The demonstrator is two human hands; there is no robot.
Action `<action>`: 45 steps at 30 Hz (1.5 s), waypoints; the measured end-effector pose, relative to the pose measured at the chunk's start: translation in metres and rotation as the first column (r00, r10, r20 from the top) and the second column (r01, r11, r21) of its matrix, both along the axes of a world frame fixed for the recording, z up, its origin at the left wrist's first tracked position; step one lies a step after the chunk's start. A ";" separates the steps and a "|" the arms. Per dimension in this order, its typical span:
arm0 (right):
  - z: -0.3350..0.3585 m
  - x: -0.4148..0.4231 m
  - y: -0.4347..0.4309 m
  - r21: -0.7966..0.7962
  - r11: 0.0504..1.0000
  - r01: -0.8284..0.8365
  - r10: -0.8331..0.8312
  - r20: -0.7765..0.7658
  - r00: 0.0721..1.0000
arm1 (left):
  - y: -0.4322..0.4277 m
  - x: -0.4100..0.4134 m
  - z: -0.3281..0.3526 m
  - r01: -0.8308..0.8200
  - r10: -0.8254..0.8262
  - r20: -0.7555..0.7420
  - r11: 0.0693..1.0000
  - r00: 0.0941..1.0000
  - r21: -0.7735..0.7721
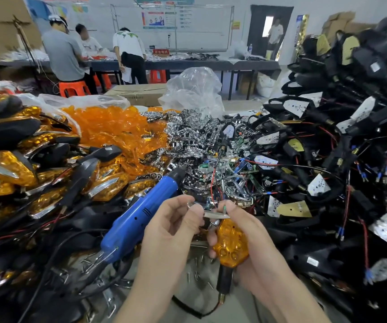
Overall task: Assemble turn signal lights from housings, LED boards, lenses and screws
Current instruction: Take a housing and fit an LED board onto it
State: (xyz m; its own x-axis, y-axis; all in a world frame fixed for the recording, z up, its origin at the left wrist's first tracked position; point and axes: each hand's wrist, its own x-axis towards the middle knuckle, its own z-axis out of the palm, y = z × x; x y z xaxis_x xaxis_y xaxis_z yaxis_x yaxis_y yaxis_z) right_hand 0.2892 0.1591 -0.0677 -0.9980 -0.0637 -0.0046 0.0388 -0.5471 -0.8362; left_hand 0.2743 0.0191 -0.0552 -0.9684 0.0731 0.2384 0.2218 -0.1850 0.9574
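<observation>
Amber-lensed turn signal (231,241) gripped in right hand (255,236), stalk down, leaving its top exposed. Left hand (171,227) pinches chrome trim piece (216,215) against that top, probably seating it. Blue screwdriver (139,217) lies just left of the signal, within reach.

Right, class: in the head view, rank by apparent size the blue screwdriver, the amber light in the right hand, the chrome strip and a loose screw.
1. Blue screwdriver
2. Amber light
3. Chrome strip, partly covered, so its place is unsure
4. Loose screw
</observation>
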 end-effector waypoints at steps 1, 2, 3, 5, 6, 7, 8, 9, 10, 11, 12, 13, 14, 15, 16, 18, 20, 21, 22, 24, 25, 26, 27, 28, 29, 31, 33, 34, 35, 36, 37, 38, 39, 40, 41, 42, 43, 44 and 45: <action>0.000 0.001 -0.001 -0.024 0.999 -0.027 0.027 -0.010 1.000 | 0.000 0.001 0.002 0.002 -0.002 -0.007 1.000 1.000 -0.014; 0.001 0.001 -0.001 -0.052 0.998 -0.045 0.044 -0.015 0.999 | 0.000 0.002 0.003 0.004 -0.005 -0.023 0.999 1.000 -0.035; 0.002 0.002 -0.001 -0.080 0.995 -0.056 0.055 -0.012 0.998 | 0.001 0.003 0.004 0.007 -0.009 -0.039 0.999 0.999 -0.052; 0.002 0.004 -0.002 -0.112 0.992 -0.060 0.062 0.007 0.998 | 0.003 0.006 0.006 0.021 -0.024 -0.049 0.998 0.999 -0.056; 0.003 0.004 -0.001 -0.119 0.991 -0.053 0.056 0.021 0.998 | 0.004 0.006 0.006 0.027 -0.030 -0.050 0.998 0.998 -0.058; 0.004 0.005 -0.001 -0.130 0.991 -0.041 0.046 0.039 0.998 | 0.004 0.007 0.006 0.028 -0.032 -0.057 0.997 0.998 -0.075; 0.004 0.005 -0.001 -0.144 0.989 -0.025 0.034 0.057 0.998 | 0.004 0.007 0.003 0.018 -0.026 -0.073 0.994 0.997 -0.111; 0.005 0.005 -0.001 -0.161 0.987 -0.008 0.020 0.071 0.997 | 0.003 0.006 -0.001 -0.011 -0.008 -0.106 0.985 0.994 -0.171; 0.005 0.005 0.000 -0.173 0.985 0.011 0.003 0.085 0.996 | 0.001 0.005 -0.004 -0.055 0.015 -0.158 0.966 0.987 -0.253; 0.005 0.004 0.000 -0.178 0.984 0.027 -0.009 0.099 0.995 | -0.001 0.004 -0.008 -0.109 0.029 -0.228 0.931 0.973 -0.349; 0.005 0.004 0.000 -0.180 0.983 0.038 -0.017 0.114 0.993 | -0.003 0.003 -0.010 -0.161 0.021 -0.311 0.888 0.950 -0.432; 0.004 0.003 0.000 -0.180 0.983 0.042 -0.020 0.122 0.992 | -0.003 0.002 -0.012 -0.208 0.001 -0.392 0.849 0.920 -0.486; 0.003 0.002 0.001 -0.179 0.983 0.044 -0.021 0.125 0.992 | -0.003 0.001 -0.013 -0.242 -0.019 -0.448 0.821 0.894 -0.517; 0.002 0.002 0.001 -0.176 0.984 0.043 -0.021 0.124 0.992 | -0.002 0.001 -0.012 -0.264 -0.031 -0.480 0.804 0.877 -0.533; 0.000 0.001 0.001 -0.169 0.985 0.038 -0.018 0.122 0.992 | -0.002 0.000 -0.012 -0.275 -0.035 -0.496 0.796 0.868 -0.539; -0.003 0.000 0.001 -0.153 0.988 0.024 -0.005 0.119 0.993 | -0.002 0.001 -0.012 -0.269 -0.043 -0.498 0.801 0.866 -0.536; -0.004 0.000 0.003 -0.136 0.991 0.011 0.004 0.107 0.994 | -0.003 0.001 -0.013 -0.255 -0.050 -0.488 0.804 0.871 -0.537; -0.004 0.000 0.003 -0.130 0.992 0.009 0.005 0.103 0.995 | -0.003 0.001 -0.013 -0.245 -0.057 -0.484 0.807 0.873 -0.538; -0.004 0.000 0.003 -0.120 0.993 0.011 0.001 0.100 0.995 | -0.002 0.001 -0.014 -0.232 -0.065 -0.478 0.813 0.876 -0.534; -0.005 0.000 0.003 -0.092 0.995 0.031 -0.023 0.091 0.996 | -0.001 0.001 -0.016 -0.203 -0.077 -0.462 0.826 0.883 -0.526; -0.004 0.000 0.001 -0.093 0.995 0.046 -0.038 0.091 0.995 | 0.000 0.001 -0.016 -0.195 -0.079 -0.452 0.827 0.889 -0.527; -0.004 0.000 0.000 -0.119 0.991 0.059 -0.048 0.095 0.994 | 0.000 0.002 -0.017 -0.185 -0.076 -0.436 0.830 0.897 -0.526; -0.004 0.000 -0.001 -0.167 0.984 0.061 -0.046 0.097 0.994 | 0.000 0.002 -0.017 -0.172 -0.068 -0.411 0.838 0.909 -0.518; -0.003 0.000 -0.002 -0.219 0.974 0.058 -0.038 0.092 0.995 | -0.001 0.002 -0.017 -0.153 -0.055 -0.376 0.851 0.925 -0.502; -0.003 0.000 -0.002 -0.261 0.964 0.058 -0.037 0.084 0.996 | -0.002 0.003 -0.016 -0.135 -0.039 -0.337 0.868 0.941 -0.478; -0.002 -0.001 0.001 -0.300 0.950 0.085 -0.063 0.081 0.995 | -0.004 0.002 -0.015 -0.111 -0.002 -0.257 0.897 0.966 -0.427; -0.002 -0.003 0.004 -0.276 0.954 0.118 -0.098 0.084 0.992 | -0.004 0.001 -0.015 -0.076 0.010 -0.169 0.919 0.985 -0.386; -0.002 -0.003 0.005 -0.257 0.957 0.134 -0.115 0.088 0.989 | -0.003 0.001 -0.014 -0.044 0.000 -0.124 0.934 0.992 -0.354; -0.003 -0.004 0.006 -0.236 0.960 0.150 -0.132 0.091 0.987 | -0.001 0.001 -0.013 -0.012 -0.017 -0.088 0.948 0.996 -0.318; -0.004 -0.005 0.006 -0.217 0.962 0.168 -0.149 0.098 0.984 | 0.001 0.002 -0.012 0.021 -0.039 -0.060 0.960 0.997 -0.279; -0.005 -0.006 0.007 -0.209 0.962 0.176 -0.157 0.104 0.982 | 0.003 0.003 -0.010 0.052 -0.063 -0.040 0.970 0.997 -0.236; -0.005 -0.006 0.007 -0.218 0.962 0.164 -0.144 0.103 0.984 | 0.005 0.004 -0.009 0.079 -0.084 -0.023 0.979 0.996 -0.190; -0.005 -0.006 0.006 -0.241 0.962 0.130 -0.110 0.094 0.989 | 0.007 0.005 -0.009 0.093 -0.096 -0.013 0.984 0.995 -0.151; -0.005 -0.005 0.006 -0.264 0.960 0.094 -0.075 0.083 0.994 | 0.009 0.006 -0.009 0.088 -0.090 -0.010 0.988 0.996 -0.129; -0.004 -0.004 0.007 -0.278 0.958 0.076 -0.059 0.070 0.996 | 0.011 0.006 -0.009 0.067 -0.069 -0.013 0.990 0.998 -0.125; -0.004 -0.004 0.007 -0.284 0.955 0.083 -0.068 0.060 0.996 | 0.012 0.007 -0.011 0.038 -0.041 -0.022 0.990 0.999 -0.135; -0.004 -0.004 0.008 -0.284 0.953 0.106 -0.094 0.057 0.994 | 0.014 0.007 -0.012 0.012 -0.017 -0.034 0.989 0.999 -0.150; -0.003 -0.004 0.008 -0.284 0.950 0.130 -0.119 0.057 0.991 | 0.015 0.007 -0.014 -0.006 -0.002 -0.049 0.986 0.999 -0.164; -0.003 -0.004 0.008 -0.287 0.947 0.143 -0.132 0.057 0.990 | 0.015 0.007 -0.014 -0.020 0.009 -0.062 0.985 0.998 -0.172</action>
State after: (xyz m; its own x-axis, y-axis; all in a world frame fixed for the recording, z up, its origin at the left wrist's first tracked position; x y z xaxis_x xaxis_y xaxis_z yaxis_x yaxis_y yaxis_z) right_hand 0.2856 0.1667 -0.0703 -0.9966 0.0704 -0.0434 -0.0264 -0.7680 -0.6400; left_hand 0.2809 0.0344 -0.0694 -0.9539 0.1042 0.2815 0.2816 -0.0144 0.9594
